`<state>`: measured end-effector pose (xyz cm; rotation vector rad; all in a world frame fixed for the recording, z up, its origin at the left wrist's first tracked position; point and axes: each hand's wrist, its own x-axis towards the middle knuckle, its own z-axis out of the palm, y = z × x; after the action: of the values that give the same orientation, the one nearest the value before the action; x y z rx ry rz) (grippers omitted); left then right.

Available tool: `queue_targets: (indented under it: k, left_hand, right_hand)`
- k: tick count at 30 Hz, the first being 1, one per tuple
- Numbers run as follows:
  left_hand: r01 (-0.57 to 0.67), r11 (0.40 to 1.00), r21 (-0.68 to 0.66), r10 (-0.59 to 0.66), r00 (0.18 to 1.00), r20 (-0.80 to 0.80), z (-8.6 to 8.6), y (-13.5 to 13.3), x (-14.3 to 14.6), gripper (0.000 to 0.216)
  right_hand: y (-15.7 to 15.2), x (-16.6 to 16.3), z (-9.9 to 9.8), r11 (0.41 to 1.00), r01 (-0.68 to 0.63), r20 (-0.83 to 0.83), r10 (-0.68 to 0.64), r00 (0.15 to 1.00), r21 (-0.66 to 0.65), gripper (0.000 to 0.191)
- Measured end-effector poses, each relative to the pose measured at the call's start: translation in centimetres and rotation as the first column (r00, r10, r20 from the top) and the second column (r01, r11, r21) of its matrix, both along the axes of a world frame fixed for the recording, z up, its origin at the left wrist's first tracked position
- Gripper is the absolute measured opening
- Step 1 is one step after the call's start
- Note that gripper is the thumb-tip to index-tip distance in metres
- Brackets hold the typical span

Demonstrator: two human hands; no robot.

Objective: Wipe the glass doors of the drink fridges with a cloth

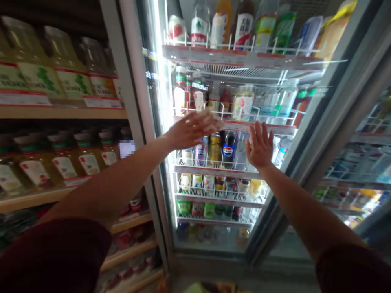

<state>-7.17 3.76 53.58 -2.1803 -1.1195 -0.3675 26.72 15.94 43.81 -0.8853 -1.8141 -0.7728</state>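
Note:
My left hand is stretched out flat, fingers open, in front of the lit drinks fridge, level with the third wire shelf; it is blurred by motion. My right hand is raised with fingers spread, palm toward the shelves, just right of a dark Pepsi bottle and a yellow can. Neither hand holds anything. The wire shelves carry rows of bottles and cans. The fridge door stands open at the right.
Wooden shelves at the left hold rows of yellow-liquid bottles with price tags. A second glass-fronted fridge stands at the far right. The grey fridge frame separates the shelves from the cooler.

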Motion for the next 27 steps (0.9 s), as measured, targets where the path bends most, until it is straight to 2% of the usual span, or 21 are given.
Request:
queue_targets:
  k: [2, 3, 4, 5, 7, 9, 11, 13, 15, 17, 19, 22, 24, 25, 27]
  left_hand:
    - [-0.153, 0.956, 0.252, 0.087, 0.963, 0.257, 0.8, 0.7, -0.9, 0.071]
    - [-0.194, 0.925, 0.326, 0.08, 0.94, 0.333, 0.8, 1.1, -1.1, 0.075]
    - [-0.174, 0.918, 0.357, 0.048, 0.941, 0.335, 0.3, 1.5, -1.0, 0.077]
    - [-0.088, 0.932, 0.353, -0.01, 0.963, 0.268, -0.5, 1.8, -0.8, 0.077]
    - [0.168, 0.951, 0.258, -0.189, 0.98, 0.056, -2.9, 2.4, 0.2, 0.073]
    - [0.34, 0.914, 0.22, -0.347, 0.938, -0.01, -4.9, 2.9, 1.3, 0.072]
    - [0.396, 0.866, 0.306, -0.444, 0.89, 0.105, -5.8, 3.2, 2.4, 0.076]
    - [0.399, 0.837, 0.373, -0.512, 0.812, 0.281, -5.7, 3.1, 3.3, 0.08]
    - [0.413, 0.829, 0.378, -0.553, 0.711, 0.435, -5.7, 2.6, 3.8, 0.08]
    - [0.42, 0.822, 0.385, -0.569, 0.631, 0.526, -6.5, 1.7, 3.9, 0.078]
    - [0.372, 0.819, 0.437, -0.569, 0.627, 0.532, -8.4, 0.8, 3.3, 0.076]
    - [0.162, 0.807, 0.568, -0.471, 0.757, 0.453, -12.7, 0.3, 2.0, 0.075]
    - [-0.008, 0.789, 0.615, -0.335, 0.833, 0.441, -15.4, 0.9, 1.3, 0.075]
    - [-0.082, 0.781, 0.619, -0.268, 0.851, 0.451, -16.5, 1.4, 1.2, 0.074]
    - [-0.195, 0.768, 0.61, -0.159, 0.864, 0.477, -18.2, 2.5, 1.0, 0.074]
  right_hand:
    - [0.2, 0.3, -0.1, 1.0, 0.016, -0.004, -0.016, 1.0, 0.002, 0.069]
    - [0.1, 0.4, -0.1, 1.0, 0.019, -0.009, -0.019, 1.0, 0.003, 0.068]
    - [0.0, 0.4, -0.2, 1.0, 0.016, -0.019, -0.016, 1.0, 0.008, 0.068]
    - [-0.3, 0.3, -0.2, 1.0, 0.008, -0.039, -0.007, 0.999, 0.023, 0.068]
    - [-1.5, -0.5, -0.2, 0.996, -0.027, -0.097, 0.035, 0.995, 0.084, 0.068]
    - [-3.4, -2.4, 0.1, 0.984, -0.089, -0.109, 0.107, 0.988, 0.156, 0.068]
    - [-5.5, -5.1, 1.0, 0.967, -0.173, -0.018, 0.179, 0.984, 0.189, 0.069]
    - [-7.0, -8.0, 2.2, 0.955, -0.248, 0.126, 0.229, 0.965, 0.162, 0.073]
    - [-7.5, -10.1, 3.2, 0.952, -0.287, 0.238, 0.255, 0.937, 0.11, 0.074]
    - [-7.1, -10.8, 3.5, 0.955, -0.289, 0.319, 0.254, 0.913, 0.067, 0.072]
    - [-6.0, -10.0, 3.0, 0.955, -0.291, 0.411, 0.24, 0.879, 0.065, 0.065]
    - [-4.0, -6.8, 3.2, 0.936, -0.348, 0.623, 0.239, 0.745, 0.058, 0.051]
    - [-2.4, -4.4, 5.8, 0.928, -0.367, 0.695, 0.227, 0.683, 0.057, 0.047]
    - [-1.7, -3.3, 7.8, 0.929, -0.359, 0.672, 0.211, 0.71, 0.087, 0.047]
    - [-0.5, -2.1, 12.2, 0.926, -0.314, 0.487, 0.179, 0.855, 0.21, 0.045]
